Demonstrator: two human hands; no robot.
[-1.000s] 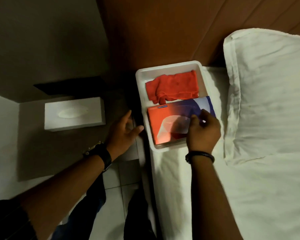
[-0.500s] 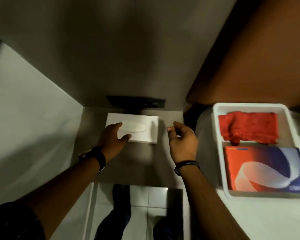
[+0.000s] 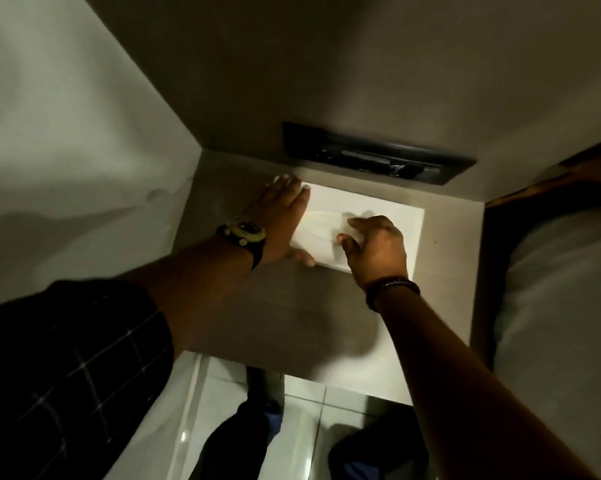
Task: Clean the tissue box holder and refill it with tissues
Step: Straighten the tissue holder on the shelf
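We had both hands on the white rectangular tissue box holder, which sat on the grey-brown wood-grain bedside shelf just below the black recessed wall panel. A second earlier our right hand had been at the orange-and-blue tissue pack in the white tray on the bed, and our left had hung open near the tray's edge; half a second earlier both hands had been reaching in, the left just touching the holder and the right still clear of it. Our view had swung away from the bed too, so the tray, the red cloth and the fresh pack were out of sight.

Our left hand lay against the holder's left end, fingers straight along the far corner and the thumb spread along the near edge, bracing rather than gripping. Our right hand rested on the top face beside the oval slot, fingers bent down onto the lid; whether they had hooked the slot or merely pressed the surface we could not tell.

We judged that we had turned from the supplies to the holder itself, and that lifting or opening it would come next. The cleaning and the refill both seemed still ahead of us.
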